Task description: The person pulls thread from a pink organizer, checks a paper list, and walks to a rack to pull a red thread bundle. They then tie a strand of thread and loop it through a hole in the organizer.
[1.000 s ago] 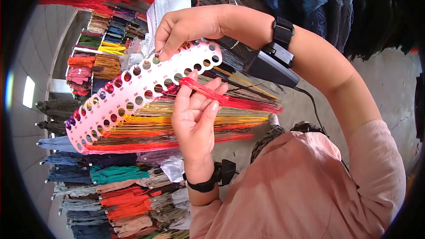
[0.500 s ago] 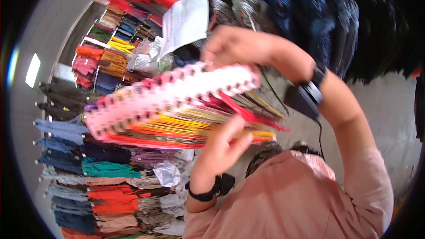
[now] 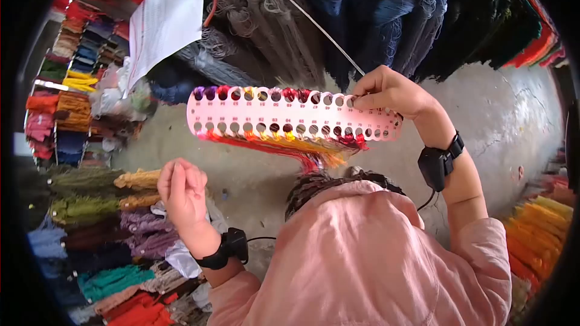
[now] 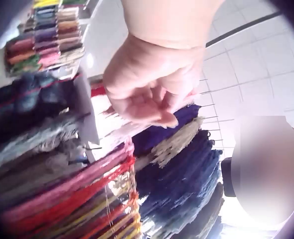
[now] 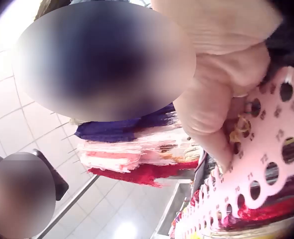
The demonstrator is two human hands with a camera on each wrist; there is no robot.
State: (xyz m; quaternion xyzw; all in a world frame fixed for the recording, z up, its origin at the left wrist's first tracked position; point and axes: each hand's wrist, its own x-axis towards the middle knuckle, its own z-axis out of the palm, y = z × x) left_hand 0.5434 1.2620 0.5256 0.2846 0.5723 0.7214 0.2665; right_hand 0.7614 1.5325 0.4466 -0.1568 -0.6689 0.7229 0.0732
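Observation:
A long pink thread card (image 3: 290, 111) with numbered holes along both edges spans the middle of the head view, roughly level. My right hand (image 3: 389, 91) pinches its upper edge near the right end. In the right wrist view that thumb and fingers (image 5: 221, 149) lie against the card (image 5: 281, 124) beside its holes. Purple, red and yellow threads are looped through many holes, and a bundle of coloured threads (image 3: 290, 143) trails from the lower edge towards my body. To the lower left, apart from the card, my left hand (image 3: 184, 193) is raised with loosely curled fingers, holding nothing.
Grey and blue yarn skeins (image 3: 338, 0) hang along the far side, with a white printed sheet (image 3: 169, 24) beside them. Racks of coloured skeins (image 3: 115, 284) stand at the left, orange skeins (image 3: 541, 229) at the right. Grey floor (image 3: 483, 126) shows between.
My left hand has left the red threads that lay across its fingers and drawn back to the lower left. The card has swung level and shifted right, still in my right hand; the head view has turned.

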